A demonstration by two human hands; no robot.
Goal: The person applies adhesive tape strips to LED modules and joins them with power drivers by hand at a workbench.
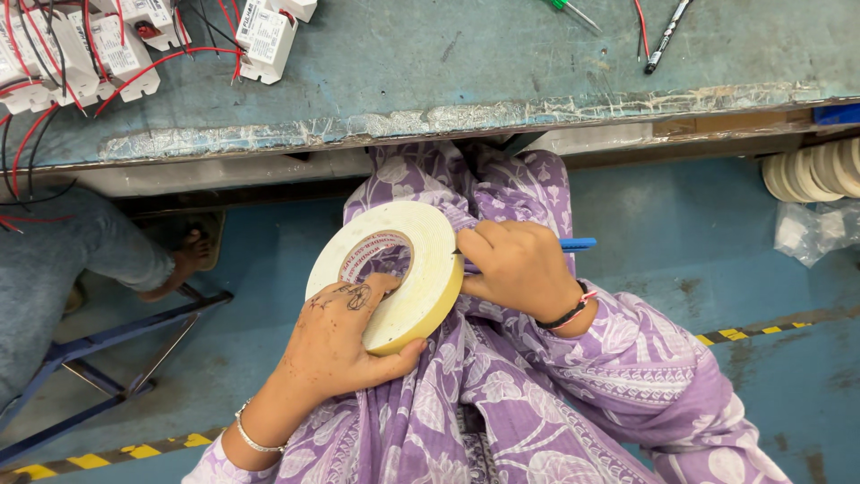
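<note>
Two hands hold one tape roll [408,273] over the lap, below the bench [466,81] edge. The roll stands tilted, its open hole facing up and left. The left hand [345,336] grips its lower rim; the right hand [515,269] is closed on a blue tool [578,243], mostly hidden. White boxes [264,36] with red wires lie on the bench; more rolls [815,168] are cut off at right.

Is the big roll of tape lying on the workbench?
No: the roll of tape is held over the lap by the left hand, below the workbench edge.
</note>
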